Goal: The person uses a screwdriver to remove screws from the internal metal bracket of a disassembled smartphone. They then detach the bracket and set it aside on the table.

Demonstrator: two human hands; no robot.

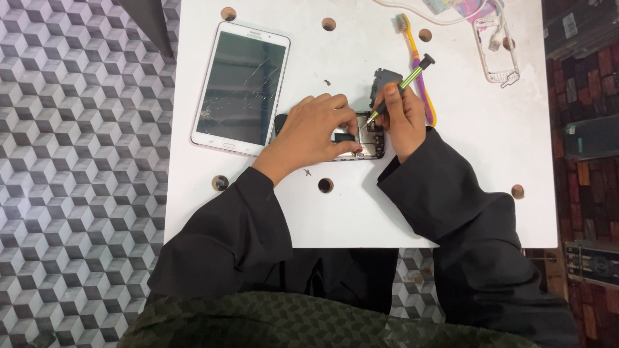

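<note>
The white desk (451,193) fills the middle of the view; round holes are spaced over its surface. It stands on a floor (77,193) patterned with grey and white cubes. Both forearms, in black sleeves (445,193), reach onto the desk from the lower edge.

A white tablet (242,87) lies face up at the upper left of the desk, tilted slightly, with a cracked dark screen. Its lower right corner is just beside the left hand.

The opened phone (369,138) lies near the middle of the desk, between the two hands, with its internal parts exposed. Much of it is hidden under the left hand.

The left hand (316,129) rests on top of the phone; its fingers (342,122) are curled together and press down on the body of the phone. The right hand (403,119) stands at the right end of the phone, its fingers closed around a screwdriver.

The screwdriver (403,84) has a green and black handle and slants down to the left; its tip meets the upper right area of the phone. A dark cover piece (383,80) lies just above the phone, beside the screwdriver. A toothbrush (416,61) with a yellow and purple handle lies behind the right hand. A pale phone frame (496,48) lies at the upper right, well apart from the hands.
</note>
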